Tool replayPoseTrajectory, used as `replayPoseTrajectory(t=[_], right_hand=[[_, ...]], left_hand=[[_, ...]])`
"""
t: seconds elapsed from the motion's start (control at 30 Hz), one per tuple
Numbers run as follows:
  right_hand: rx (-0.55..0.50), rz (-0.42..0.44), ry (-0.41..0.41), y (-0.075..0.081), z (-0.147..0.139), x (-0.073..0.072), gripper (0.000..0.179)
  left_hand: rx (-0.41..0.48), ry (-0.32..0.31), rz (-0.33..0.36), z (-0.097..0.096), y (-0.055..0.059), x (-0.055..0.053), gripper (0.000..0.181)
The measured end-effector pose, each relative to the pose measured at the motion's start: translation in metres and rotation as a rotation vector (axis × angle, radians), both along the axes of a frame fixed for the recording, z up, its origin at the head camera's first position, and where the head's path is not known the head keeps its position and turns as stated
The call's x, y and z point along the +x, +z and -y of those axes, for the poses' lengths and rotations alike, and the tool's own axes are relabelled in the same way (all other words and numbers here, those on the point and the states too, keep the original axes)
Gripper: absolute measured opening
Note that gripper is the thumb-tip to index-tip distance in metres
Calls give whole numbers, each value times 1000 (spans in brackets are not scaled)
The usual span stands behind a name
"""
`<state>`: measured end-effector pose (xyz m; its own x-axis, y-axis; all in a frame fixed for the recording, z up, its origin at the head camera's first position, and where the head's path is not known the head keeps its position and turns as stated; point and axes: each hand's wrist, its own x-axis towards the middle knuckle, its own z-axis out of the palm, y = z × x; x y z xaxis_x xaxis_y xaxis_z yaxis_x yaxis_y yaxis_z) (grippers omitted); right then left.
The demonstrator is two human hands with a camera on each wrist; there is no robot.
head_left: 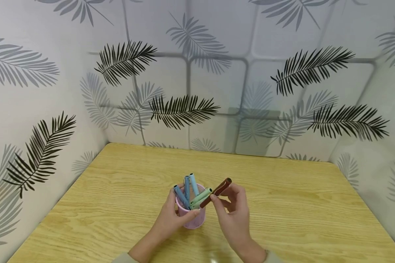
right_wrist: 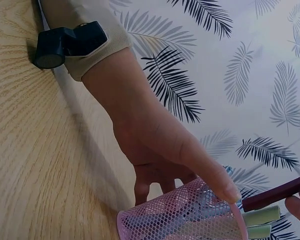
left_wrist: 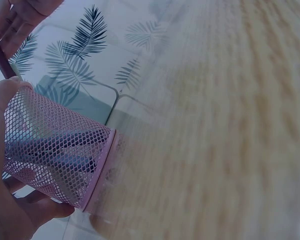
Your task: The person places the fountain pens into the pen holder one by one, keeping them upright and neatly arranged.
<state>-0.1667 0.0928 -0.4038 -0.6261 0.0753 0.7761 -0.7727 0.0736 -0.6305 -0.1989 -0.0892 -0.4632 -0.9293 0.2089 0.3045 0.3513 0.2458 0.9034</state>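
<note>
A pink mesh pen cup stands on the table. My left hand grips it, thumb at the near rim and fingers round the far left side, as the left wrist view of the mesh cup also shows. Inside lean a dark blue pen, another blue pen, a light blue pen and green pens. Between thumb and fingers, my right hand pinches a dark red pen. It slants, its lower end right at the cup's right rim.
The wood-grain table reaches back to a pale leaf-patterned wall, with similar panels on both sides. A dark device is strapped at the left sleeve.
</note>
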Motion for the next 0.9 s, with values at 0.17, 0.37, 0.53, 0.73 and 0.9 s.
replayPoseTrajectory(t=[0.17,0.37,0.53,0.73,0.9], right_hand=[[35,-36,0,-5,3,-1,40],[123,-60,-46,-9,5,-1,42],[209,-49,-65,-10,5,-1,38],[312,-11,-101,-13,4,-4,35],[392,-29,-139,-17,3,-4,41]], left_hand=[[17,-10,3,-2,18,9,81],[17,-5,9,-2,32,17,80],[24,-38,7,-2,33,16,78],[40,-42,7,-3,32,15,77],[47,-26,-4,-3,17,8,77]])
